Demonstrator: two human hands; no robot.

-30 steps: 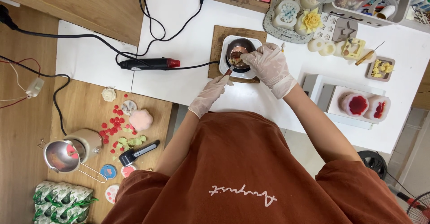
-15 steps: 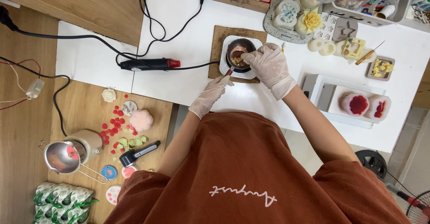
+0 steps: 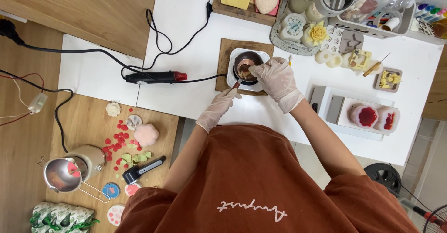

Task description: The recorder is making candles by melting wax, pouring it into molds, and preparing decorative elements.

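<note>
So nearest to me the left hand [image 3: 218, 108] in its thin glove is pinched on the reddish handle [image 3: 236, 83] of the small melting pot [image 3: 247, 66], which sits on the white hot plate [image 3: 231, 81] on the wooden board [image 3: 224, 58], mid-table. The right hand [image 3: 278, 77] is curled over the pot's rim; I can't tell whether it's actually gripping anything in there. Compared with a second ago the hands and pot have barely budged relative to each other, only the view drifted a bit. My guess: the melt is just being tended, nothing lifted yet. Further left lies the black heat gun [image 3: 153, 77], and at the far edge there's a tray of flower-shaped pieces [image 3: 284, 36].
</note>
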